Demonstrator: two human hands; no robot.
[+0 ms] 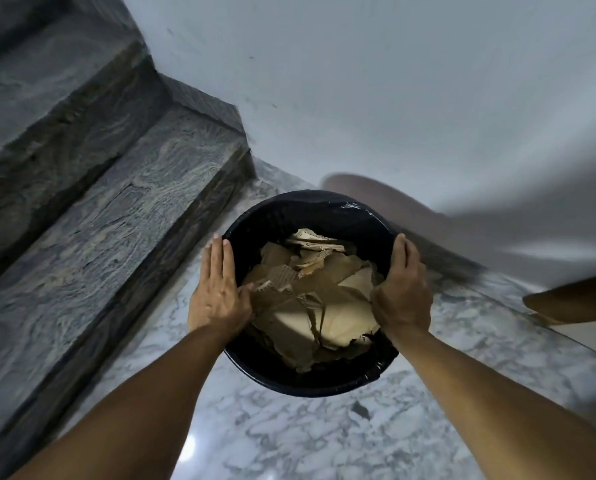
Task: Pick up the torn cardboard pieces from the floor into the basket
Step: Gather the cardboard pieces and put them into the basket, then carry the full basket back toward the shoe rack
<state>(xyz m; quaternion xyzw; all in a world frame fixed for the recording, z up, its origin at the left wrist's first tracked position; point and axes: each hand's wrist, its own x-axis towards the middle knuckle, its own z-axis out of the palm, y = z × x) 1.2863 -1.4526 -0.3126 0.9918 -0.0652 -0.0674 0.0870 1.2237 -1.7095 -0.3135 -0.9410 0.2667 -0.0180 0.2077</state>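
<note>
While the left hand (218,296) lies with straight fingers along the left rim of the black basket (310,384) and its thumb hooks inside, the right hand (402,292) curls over the right rim. Torn cardboard pieces (310,299) fill the basket on the marble floor (289,441); they look light, stiff and ragged, so the rim seems the better hold.

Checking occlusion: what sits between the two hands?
Head view: torn cardboard pieces inside the black basket; left hand and right hand grip opposite rims.
</note>
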